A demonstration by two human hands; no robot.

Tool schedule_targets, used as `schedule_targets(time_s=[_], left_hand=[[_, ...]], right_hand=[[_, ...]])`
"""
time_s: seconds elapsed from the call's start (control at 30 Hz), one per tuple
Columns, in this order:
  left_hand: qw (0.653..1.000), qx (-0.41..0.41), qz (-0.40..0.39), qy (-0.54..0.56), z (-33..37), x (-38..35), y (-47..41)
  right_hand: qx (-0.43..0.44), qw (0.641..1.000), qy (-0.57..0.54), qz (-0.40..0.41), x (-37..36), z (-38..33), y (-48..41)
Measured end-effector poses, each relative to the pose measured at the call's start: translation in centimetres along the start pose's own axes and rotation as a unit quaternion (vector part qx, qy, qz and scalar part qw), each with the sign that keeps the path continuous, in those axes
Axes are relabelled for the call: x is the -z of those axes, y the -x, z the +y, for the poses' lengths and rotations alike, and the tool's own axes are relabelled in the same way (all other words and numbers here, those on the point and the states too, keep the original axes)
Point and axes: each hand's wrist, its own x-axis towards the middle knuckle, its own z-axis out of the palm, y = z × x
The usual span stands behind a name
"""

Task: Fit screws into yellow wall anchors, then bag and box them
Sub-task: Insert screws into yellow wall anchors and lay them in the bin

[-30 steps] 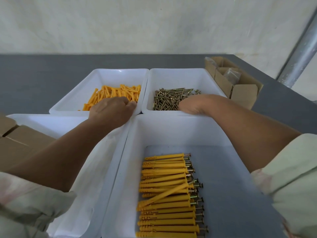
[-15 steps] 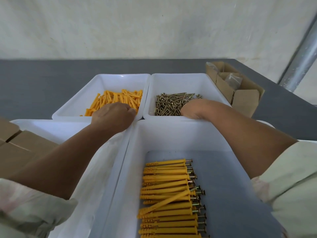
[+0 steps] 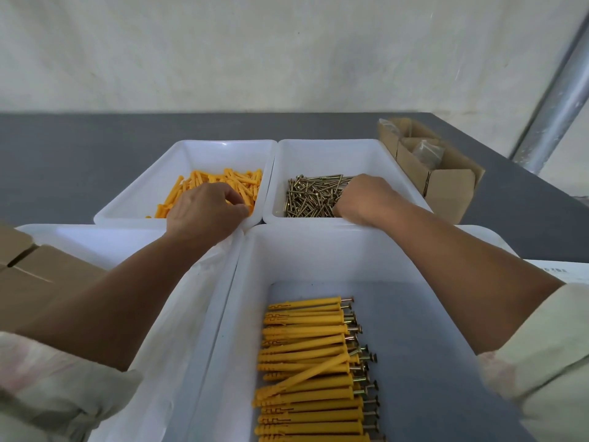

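Nearest the camera, a row of finished anchors (image 3: 306,355), each with its screw seated, lies on the floor of the near tray (image 3: 318,237), heads to the right. Both forearms reach out over this tray's rim. A dragged wrist or sleeve on the way back could, by the look of it, knock the tidy row askew, where one piece already lies slantwise.

Beyond the rim, the left hand (image 3: 204,212) sits palm-down in the far-left tray (image 3: 197,151), its fingers (image 3: 232,199) curled down into the heap of loose anchors (image 3: 223,180). Whether they have closed on one cannot be told. The right hand (image 3: 363,199) is planted wrist-low in the far-right tray (image 3: 328,151) at the edge of the screws (image 3: 312,199), its fingers hidden behind the back of the hand, their hold unknown.

The likelier trouble lies here: tangled screws tend to come up in clumps, so extras may drop into the wrong tray, and sharp points could prick a blind grab.

Farther right, an open cardboard box (image 3: 446,186) holding clear bags stands on the grey worktop (image 3: 79,161).
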Motion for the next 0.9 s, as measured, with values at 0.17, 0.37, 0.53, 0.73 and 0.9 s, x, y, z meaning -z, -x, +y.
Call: schedule_targets(time_s=[0.17,0.37,0.53,0.73,0.9], left_hand=[[0.999,0.013,0.018,0.031,0.0,0.1,0.2],[0.997,0.015,0.031,0.072,0.1,0.4,0.2],[0.982,0.03,0.054,0.179,0.4,0.9,0.2],[0.924,0.019,-0.005,0.382,2.0,1.9,1.2],[0.852,0.032,-0.128,0.507,3.4,2.4,2.2]], right_hand=[[-0.027,0.995,-0.088,0.047,0.3,0.2,0.9],[-0.04,0.977,-0.184,0.1,1.3,0.3,2.5],[-0.02,0.949,-0.298,0.102,2.1,0.0,3.8],[-0.019,0.919,-0.389,0.057,2.9,-1.0,5.4],[-0.016,0.88,-0.474,0.007,3.3,-1.7,6.6]])
